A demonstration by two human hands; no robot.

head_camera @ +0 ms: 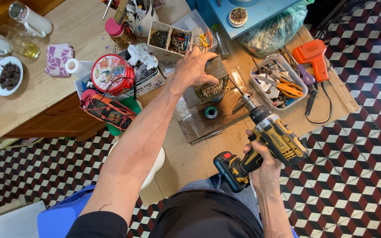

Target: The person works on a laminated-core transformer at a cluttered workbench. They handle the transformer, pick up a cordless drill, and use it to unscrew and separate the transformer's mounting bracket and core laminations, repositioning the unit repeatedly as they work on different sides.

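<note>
While the left hand [193, 66] presses down on the small transformer [212, 79] at the far side of the board to steady it, the right hand [263, 165] grips the cordless drill [267, 134], bit aimed toward it

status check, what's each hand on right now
Left hand gripping wooden block on the board. Right hand holding cordless drill, bit near block. Tape roll beside it.

Off to the side, a round red tin [112, 73] sits on a box beside a white tape roll [72, 66], a white dish of dark pieces [7, 75] rests on the tabletop [67, 26] — and an orange heat gun [313, 55] lies by a clear tray of pliers [279, 81] over the checkered floor [358, 167].
</note>
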